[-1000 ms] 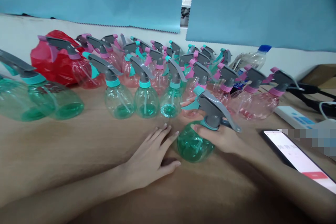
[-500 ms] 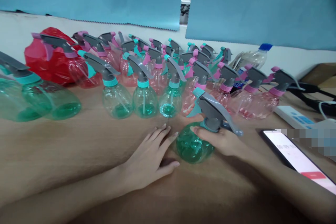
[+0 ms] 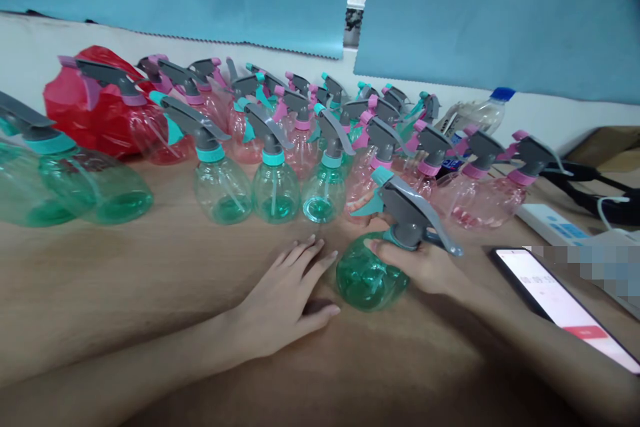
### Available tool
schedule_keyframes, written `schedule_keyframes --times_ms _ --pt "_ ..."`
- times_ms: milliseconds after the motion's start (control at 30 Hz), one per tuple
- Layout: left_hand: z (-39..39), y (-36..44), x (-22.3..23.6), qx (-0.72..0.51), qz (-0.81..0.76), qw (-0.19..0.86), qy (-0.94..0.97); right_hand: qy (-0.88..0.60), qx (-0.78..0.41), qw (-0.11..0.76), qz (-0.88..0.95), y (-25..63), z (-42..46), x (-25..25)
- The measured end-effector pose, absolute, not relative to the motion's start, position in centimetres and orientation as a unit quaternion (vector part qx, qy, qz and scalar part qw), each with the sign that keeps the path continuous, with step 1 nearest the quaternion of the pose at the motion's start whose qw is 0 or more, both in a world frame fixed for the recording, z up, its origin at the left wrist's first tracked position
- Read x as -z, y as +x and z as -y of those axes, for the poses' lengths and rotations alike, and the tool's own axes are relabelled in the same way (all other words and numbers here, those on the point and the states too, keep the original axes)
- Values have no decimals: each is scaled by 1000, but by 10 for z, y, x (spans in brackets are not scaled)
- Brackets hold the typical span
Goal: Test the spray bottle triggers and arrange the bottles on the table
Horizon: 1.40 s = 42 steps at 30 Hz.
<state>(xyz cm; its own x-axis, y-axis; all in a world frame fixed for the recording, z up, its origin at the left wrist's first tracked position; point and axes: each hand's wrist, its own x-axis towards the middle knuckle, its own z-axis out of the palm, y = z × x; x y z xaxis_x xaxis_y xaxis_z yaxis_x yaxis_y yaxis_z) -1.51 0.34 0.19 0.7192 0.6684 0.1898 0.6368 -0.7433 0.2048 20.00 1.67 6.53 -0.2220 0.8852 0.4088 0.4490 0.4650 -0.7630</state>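
My right hand (image 3: 425,265) is wrapped round the upper body of a green spray bottle (image 3: 367,277) with a grey and turquoise trigger head. The thumb lies across the near side, and some fingertips show behind the bottle under its trigger. My left hand (image 3: 287,297) rests on the tabletop (image 3: 165,280) just left of that bottle, fingers stretched out and apart, holding nothing. Beyond the hands stand three green spray bottles side by side: a left one (image 3: 223,190), a middle one (image 3: 276,193) and a right one (image 3: 324,193).
Pink spray bottles (image 3: 485,197) and more green ones crowd the back. Another green bottle (image 3: 107,190) stands far left, before a red plastic bag (image 3: 100,117). At right lie a lit phone (image 3: 560,300), a white power strip (image 3: 553,223) and a blue-capped bottle (image 3: 485,113).
Little differs. The camera view has shifted slightly, so the phone and side bottles sit a bit differently in frame. Both hands keep their pose, the right still on the green spray bottle.
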Motion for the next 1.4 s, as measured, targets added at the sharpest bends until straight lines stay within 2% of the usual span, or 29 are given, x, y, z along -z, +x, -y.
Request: schedule_keyframes --times_ms 200,1400 --pt "-4 -16 -1 -124 -349 44 928 -374 -354 448 731 195 -18 -70" --pt "-5 -16 -3 -93 -348 40 932 -352 -370 463 724 201 -20 -60"
